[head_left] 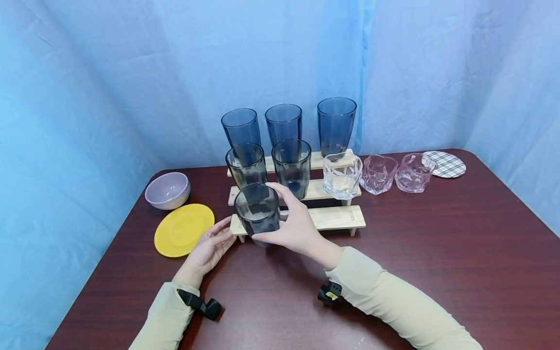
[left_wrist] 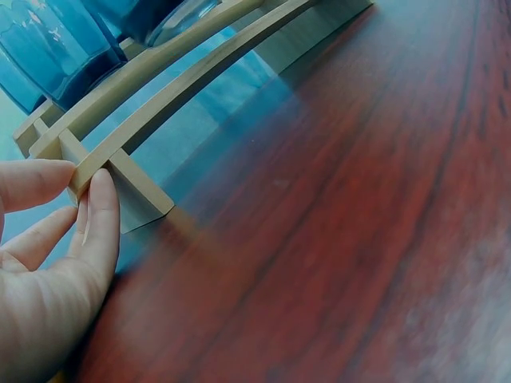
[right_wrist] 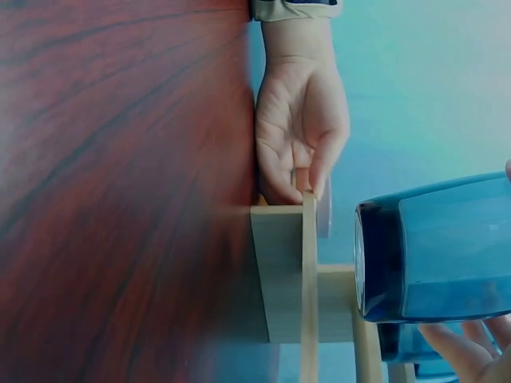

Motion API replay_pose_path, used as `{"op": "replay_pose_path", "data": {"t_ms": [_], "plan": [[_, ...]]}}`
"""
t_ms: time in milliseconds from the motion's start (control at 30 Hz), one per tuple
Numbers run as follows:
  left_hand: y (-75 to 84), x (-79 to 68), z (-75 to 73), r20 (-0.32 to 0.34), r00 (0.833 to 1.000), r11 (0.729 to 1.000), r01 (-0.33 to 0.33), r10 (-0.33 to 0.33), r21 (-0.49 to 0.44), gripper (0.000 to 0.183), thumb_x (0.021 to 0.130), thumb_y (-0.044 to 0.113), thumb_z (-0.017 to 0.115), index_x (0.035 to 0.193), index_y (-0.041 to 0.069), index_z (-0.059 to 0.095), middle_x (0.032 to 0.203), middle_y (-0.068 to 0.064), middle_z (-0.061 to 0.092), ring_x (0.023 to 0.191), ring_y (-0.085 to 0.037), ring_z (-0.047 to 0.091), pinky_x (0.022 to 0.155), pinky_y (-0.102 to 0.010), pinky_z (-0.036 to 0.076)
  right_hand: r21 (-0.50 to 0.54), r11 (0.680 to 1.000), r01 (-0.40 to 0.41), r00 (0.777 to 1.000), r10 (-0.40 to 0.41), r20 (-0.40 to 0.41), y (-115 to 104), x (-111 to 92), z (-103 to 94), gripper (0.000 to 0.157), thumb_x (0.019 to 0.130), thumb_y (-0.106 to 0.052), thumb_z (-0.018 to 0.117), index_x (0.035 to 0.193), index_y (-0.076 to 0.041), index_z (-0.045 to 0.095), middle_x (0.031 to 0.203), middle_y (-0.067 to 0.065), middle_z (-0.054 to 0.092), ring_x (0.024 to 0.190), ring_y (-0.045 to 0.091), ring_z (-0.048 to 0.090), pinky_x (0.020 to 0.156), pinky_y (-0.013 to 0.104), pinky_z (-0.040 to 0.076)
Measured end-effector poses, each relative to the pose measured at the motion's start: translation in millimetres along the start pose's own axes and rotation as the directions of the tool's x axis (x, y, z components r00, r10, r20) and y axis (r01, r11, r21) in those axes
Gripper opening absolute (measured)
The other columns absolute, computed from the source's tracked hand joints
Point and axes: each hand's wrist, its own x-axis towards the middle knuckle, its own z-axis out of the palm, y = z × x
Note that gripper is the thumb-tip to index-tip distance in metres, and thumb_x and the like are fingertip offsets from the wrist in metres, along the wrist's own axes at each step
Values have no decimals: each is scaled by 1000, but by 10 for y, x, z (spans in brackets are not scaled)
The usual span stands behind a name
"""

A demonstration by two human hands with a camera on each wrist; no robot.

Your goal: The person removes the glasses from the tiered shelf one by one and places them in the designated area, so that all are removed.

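Note:
My right hand [head_left: 297, 223] grips a smoky grey tumbler [head_left: 258, 209], thumb on the near side and fingers round the far side. The right wrist view shows that glass [right_wrist: 447, 251] raised off the front step of a wooden three-step rack [head_left: 337, 217]. My left hand [head_left: 212, 247] pinches the left end of this front step; in the left wrist view the thumb is above the slat and fingers [left_wrist: 102, 215] are below it. Two smoky tumblers [head_left: 292, 170] and a clear wavy glass [head_left: 342, 176] stand on the middle step. Three blue tumblers [head_left: 337, 121] occupy the top step.
Two pinkish wavy glasses [head_left: 378, 174] stand right of the rack, beside a checked round coaster [head_left: 446, 164]. On the left are a lilac bowl [head_left: 168, 190] and a yellow plate [head_left: 183, 231]. Blue curtains [head_left: 188, 73] hang behind the dark red table [head_left: 437, 253].

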Motion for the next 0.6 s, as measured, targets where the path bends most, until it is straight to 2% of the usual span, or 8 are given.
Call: {"op": "replay_pose_path", "data": {"t_ms": [267,600], "plan": [[6,9,9,-15,1000,1000,15,-15,9,60,96,-9,33,150,-4,7,99,4,57,90,-2,60,84,-14,49,11,998,-58,998,58,8,-11,-131,-233,99,56,-10,91,140,-21,38,122,9,53,107,23,58,83,35,55],[3,15,-4,-31,999,1000,10,-10,5,61,96,-9,37,150,-4,8,100,2,57,89,-3,61,83,-15,50,-33,998,-61,998,61,-1,6,-292,-586,100,55,-7,91,140,-17,38,124,11,53,102,26,61,81,32,56]]}}
